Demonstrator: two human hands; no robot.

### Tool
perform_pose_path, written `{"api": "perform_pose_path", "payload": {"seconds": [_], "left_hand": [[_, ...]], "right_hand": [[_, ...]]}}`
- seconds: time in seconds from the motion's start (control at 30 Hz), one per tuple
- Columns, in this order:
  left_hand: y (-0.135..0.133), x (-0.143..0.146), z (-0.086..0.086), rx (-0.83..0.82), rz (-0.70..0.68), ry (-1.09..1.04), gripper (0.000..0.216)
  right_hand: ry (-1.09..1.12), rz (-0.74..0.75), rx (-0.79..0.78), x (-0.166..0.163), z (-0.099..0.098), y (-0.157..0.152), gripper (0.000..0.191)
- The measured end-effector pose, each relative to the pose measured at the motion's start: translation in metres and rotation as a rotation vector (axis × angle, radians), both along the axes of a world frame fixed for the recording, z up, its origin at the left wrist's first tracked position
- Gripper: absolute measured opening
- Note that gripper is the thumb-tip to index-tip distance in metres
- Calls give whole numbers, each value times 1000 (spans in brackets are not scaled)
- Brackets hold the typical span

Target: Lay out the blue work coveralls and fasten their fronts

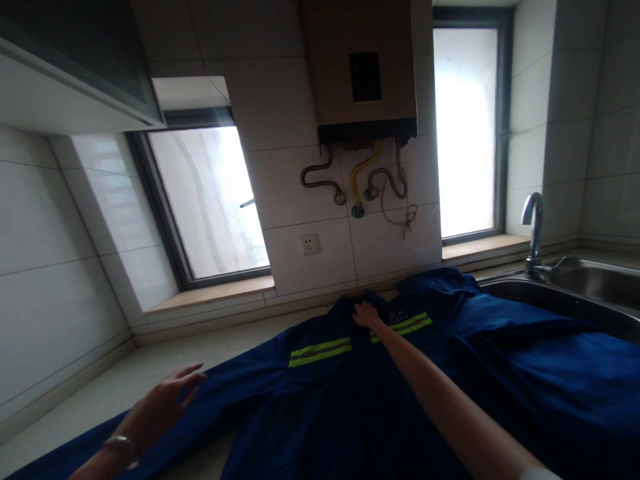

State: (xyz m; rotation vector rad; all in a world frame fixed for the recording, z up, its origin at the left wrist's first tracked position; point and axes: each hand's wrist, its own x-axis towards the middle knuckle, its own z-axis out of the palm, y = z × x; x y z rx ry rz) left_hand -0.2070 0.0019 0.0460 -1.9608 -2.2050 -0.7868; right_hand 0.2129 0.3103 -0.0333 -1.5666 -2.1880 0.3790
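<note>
A dark blue work jacket [320, 393] with yellow-green and grey reflective strips across the chest lies spread on the countertop, collar toward the wall. My right hand [366, 315] reaches to the collar, its fingers curled onto the cloth there. The fingertips are dark and hard to make out. Over the sleeve on the left hovers my left hand [167, 403], fingers apart and nothing in them. A bracelet circles the left wrist. To the right, more blue cloth [560, 360] lies bunched and folded up to the sink's edge.
A sink [607, 283] with a curved chrome faucet [534, 233] is at the right. On the tiled wall hang a water heater [365, 73] with pipes and a socket [309, 244]. Windows flank it. A cabinet [75, 80] overhangs the upper left.
</note>
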Motion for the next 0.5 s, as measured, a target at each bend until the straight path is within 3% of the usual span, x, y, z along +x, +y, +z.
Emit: {"api": "perform_pose_path", "payload": {"seconds": [0.13,0.33,0.5], "left_hand": [[18,40,1,-24,-29,-66,28],[61,123,14,63,-90,-239,27],[114,203,11,4,-48,-682,33]], "right_hand": [[143,-57,-28,13,13,2,25],[443,-136,-81,52,33,-2,35],[621,-100,-204,89,29,-39,52]]}}
